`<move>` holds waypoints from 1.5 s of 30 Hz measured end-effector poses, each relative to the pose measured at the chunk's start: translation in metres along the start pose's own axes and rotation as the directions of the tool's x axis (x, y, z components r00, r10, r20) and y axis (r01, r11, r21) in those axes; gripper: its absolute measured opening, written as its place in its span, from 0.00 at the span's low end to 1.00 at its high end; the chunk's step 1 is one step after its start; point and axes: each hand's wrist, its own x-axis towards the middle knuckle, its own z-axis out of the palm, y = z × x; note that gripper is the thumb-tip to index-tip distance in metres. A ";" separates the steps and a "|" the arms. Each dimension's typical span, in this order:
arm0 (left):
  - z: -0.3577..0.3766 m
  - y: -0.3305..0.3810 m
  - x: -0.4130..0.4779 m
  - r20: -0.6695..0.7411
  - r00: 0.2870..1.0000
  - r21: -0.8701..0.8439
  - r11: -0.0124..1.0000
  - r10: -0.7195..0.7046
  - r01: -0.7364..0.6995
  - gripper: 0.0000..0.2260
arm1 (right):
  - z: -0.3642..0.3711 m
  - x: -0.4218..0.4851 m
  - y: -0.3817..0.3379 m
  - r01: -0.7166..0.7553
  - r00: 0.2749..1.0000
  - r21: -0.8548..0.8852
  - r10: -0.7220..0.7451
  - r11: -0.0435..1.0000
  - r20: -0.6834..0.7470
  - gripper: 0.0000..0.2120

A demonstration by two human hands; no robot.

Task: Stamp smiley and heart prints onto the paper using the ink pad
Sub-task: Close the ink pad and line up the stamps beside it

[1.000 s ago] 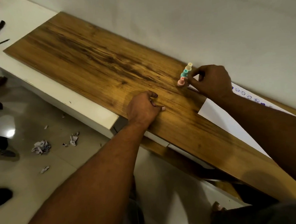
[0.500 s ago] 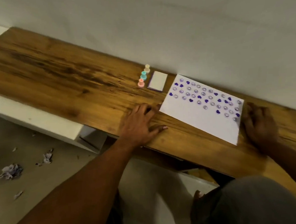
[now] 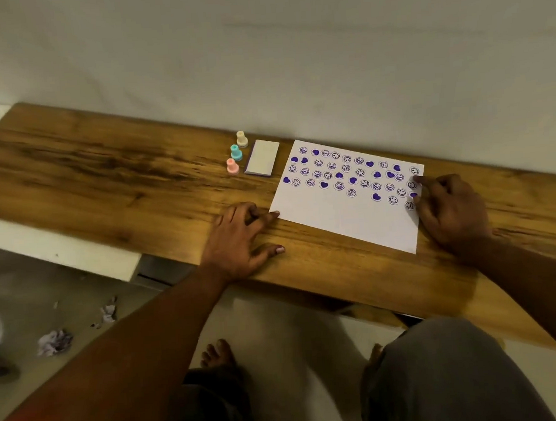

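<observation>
A white paper (image 3: 342,216) lies on the wooden tabletop (image 3: 122,187), its upper half covered with several purple smiley and heart prints. To its left sits the closed ink pad (image 3: 262,158), white-lidded with a purple base. Three small stamps stand in a row left of the pad: cream (image 3: 241,138), teal (image 3: 236,152) and pink (image 3: 232,166). My left hand (image 3: 239,238) rests flat on the wood, a fingertip touching the paper's near-left corner. My right hand (image 3: 449,209) lies on the paper's right edge, fingers spread, holding nothing.
A pale wall runs right behind the table. A white shelf (image 3: 61,249) sticks out below the tabletop at the left. Crumpled paper scraps (image 3: 55,341) lie on the floor. My knees and a bare foot (image 3: 218,354) are below the table's near edge.
One second ago my right hand was at the stamps; it has since moved to the paper's right edge. My view swung right, bringing the stamped paper into sight. My left hand stayed on the wood.
</observation>
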 end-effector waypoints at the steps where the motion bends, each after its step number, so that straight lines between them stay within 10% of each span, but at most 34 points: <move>1: 0.000 0.000 0.000 0.004 1.000 -0.003 1.000 0.007 -0.007 0.35 | 0.000 0.000 -0.001 -0.003 1.000 -0.003 0.003 1.000 0.005 0.25; 45: 0.003 0.003 -0.001 -0.039 0.998 -0.101 0.994 0.040 -0.043 0.37 | 0.009 0.001 0.002 -0.036 0.999 -0.061 0.037 0.997 0.018 0.33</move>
